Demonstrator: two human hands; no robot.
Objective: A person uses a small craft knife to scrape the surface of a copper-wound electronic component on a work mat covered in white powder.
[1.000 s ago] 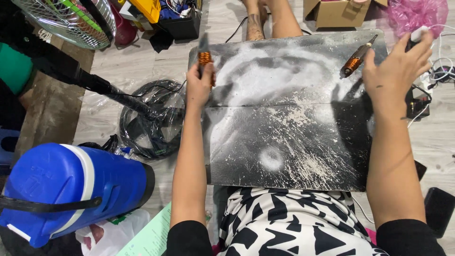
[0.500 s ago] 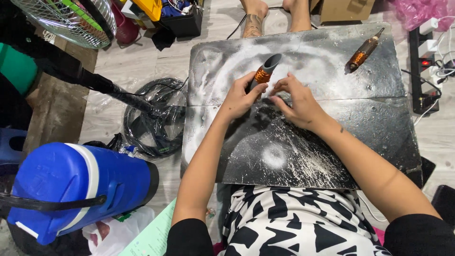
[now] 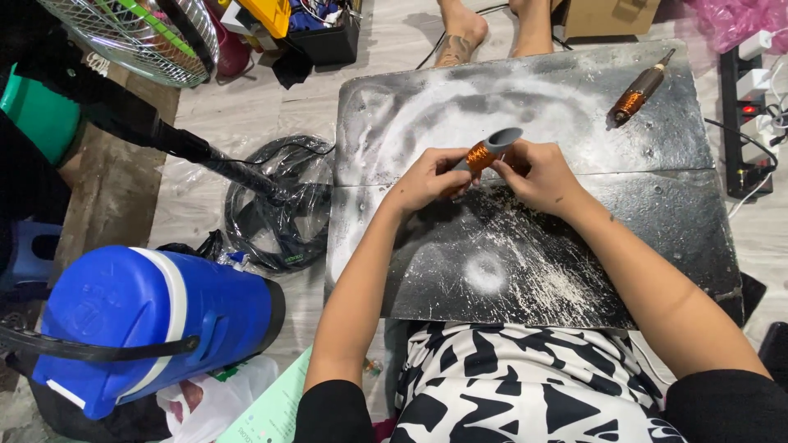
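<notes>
Left hand and right hand meeting over the middle of the dark, white-dusted board, fingers of both closed around a copper-wound coil piece with a grey tube end pointing toward 1 o'clock. Second copper-wound piece lying alone on the board at 2 o'clock, well apart from the hands. Blue jug on its side on the floor at 8 o'clock, black cable bundle at 9 o'clock, fan at 10 o'clock.

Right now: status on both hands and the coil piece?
Left hand and right hand both grip the copper-wound coil above the black board. Second coil lies untouched, far right. Nothing in the way.
</notes>
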